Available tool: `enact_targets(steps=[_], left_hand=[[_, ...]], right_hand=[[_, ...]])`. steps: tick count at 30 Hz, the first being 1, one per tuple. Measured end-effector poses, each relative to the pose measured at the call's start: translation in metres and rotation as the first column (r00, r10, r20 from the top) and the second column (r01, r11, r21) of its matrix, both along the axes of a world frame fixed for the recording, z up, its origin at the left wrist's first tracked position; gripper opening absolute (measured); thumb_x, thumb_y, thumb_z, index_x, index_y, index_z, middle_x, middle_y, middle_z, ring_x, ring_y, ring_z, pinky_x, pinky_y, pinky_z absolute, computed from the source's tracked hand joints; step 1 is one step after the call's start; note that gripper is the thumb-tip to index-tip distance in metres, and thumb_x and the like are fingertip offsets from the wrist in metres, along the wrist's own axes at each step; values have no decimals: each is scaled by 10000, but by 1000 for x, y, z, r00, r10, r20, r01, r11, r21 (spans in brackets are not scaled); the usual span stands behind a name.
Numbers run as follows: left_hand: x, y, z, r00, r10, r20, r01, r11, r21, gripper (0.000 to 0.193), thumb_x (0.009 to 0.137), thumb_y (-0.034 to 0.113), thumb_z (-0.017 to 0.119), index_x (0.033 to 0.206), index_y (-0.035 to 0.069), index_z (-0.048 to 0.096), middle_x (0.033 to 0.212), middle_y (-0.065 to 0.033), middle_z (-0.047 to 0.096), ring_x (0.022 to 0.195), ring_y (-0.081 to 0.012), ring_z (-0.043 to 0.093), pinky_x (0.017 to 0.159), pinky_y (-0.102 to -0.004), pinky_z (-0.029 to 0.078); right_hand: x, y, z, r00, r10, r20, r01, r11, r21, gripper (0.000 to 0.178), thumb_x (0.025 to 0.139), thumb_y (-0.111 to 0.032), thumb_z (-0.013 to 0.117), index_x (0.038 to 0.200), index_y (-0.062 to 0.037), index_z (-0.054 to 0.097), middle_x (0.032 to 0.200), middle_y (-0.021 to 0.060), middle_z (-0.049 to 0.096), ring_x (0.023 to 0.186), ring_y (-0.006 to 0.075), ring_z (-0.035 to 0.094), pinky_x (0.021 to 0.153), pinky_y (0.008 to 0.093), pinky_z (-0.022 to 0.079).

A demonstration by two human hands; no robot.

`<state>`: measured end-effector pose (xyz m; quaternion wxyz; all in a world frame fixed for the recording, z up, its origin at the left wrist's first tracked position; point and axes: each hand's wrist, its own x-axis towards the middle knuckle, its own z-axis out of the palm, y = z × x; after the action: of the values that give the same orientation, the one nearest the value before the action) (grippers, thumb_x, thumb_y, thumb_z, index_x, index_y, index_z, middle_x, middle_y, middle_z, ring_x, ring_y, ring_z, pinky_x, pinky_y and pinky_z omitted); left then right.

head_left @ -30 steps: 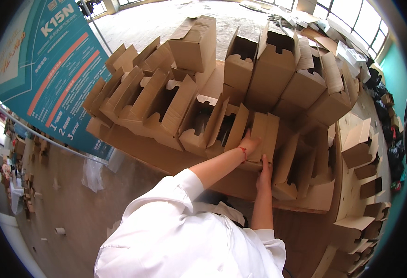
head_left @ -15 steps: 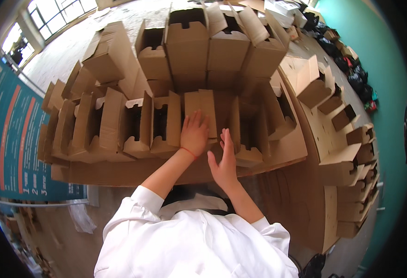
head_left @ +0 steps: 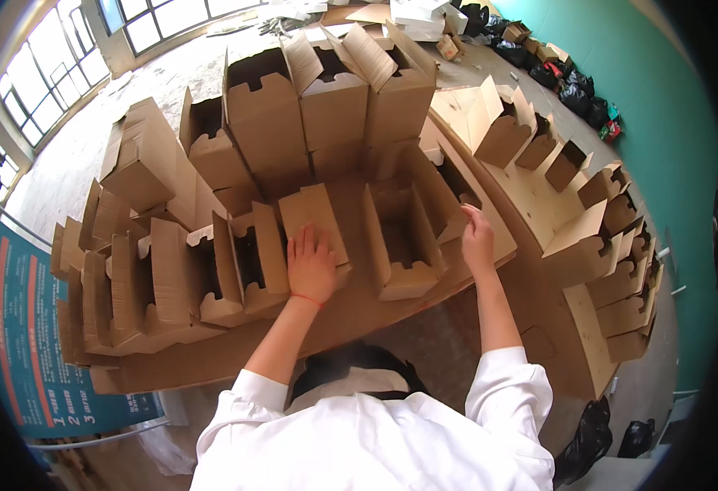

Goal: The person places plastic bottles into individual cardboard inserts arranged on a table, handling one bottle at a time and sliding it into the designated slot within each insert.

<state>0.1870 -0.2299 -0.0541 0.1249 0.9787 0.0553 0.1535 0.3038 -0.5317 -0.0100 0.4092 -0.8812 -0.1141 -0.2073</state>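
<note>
My left hand [head_left: 313, 266] lies with fingers outstretched on the top of a closed brown carton [head_left: 316, 211], which stands at the near edge of the cardboard-covered table [head_left: 211, 368]. My right hand [head_left: 478, 236] is raised with its fingers extended, to the right of an open-topped carton [head_left: 412, 282]; nothing shows in it. That open carton looks empty inside. Directly left of the closed carton stands another open carton [head_left: 256, 254] with something dark inside. One more open carton [head_left: 449, 176] stands beyond my right hand.
Several tall open cartons [head_left: 269, 114] form a back row. More cartons [head_left: 130, 286] line the table's left. At right, a second surface [head_left: 531, 204] carries several open cartons. Black bags [head_left: 576, 94] lie along the green wall [head_left: 653, 106]. A blue-green banner [head_left: 15, 327] stands at left.
My right hand has moved right, away from the closed carton to beyond the open one. My left hand stays on the closed carton's top. The view has turned toward the right.
</note>
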Motion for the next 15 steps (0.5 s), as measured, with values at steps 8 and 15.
enact_targets(steps=[8,15], left_hand=[[2,6,-1,998,52,-16,-52,999,6,484,900,229,512,1370,121,467,1472,-130,356,1377,-289,309,1144,-461,204],[-6,-2,1,981,193,-8,-193,979,-66,471,900,225,526,1357,123,481,1458,-133,381,1365,-313,329,1111,-469,279]], right_hand=[[104,-20,9,964,201,-175,-259,859,-441,190,859,-66,522,964,-75,680,921,164,668,963,369,598,843,433,494],[107,-16,45,683,304,-664,-665,635,-394,163,813,-72,582,903,-40,714,957,173,677,937,307,636,802,401,508]])
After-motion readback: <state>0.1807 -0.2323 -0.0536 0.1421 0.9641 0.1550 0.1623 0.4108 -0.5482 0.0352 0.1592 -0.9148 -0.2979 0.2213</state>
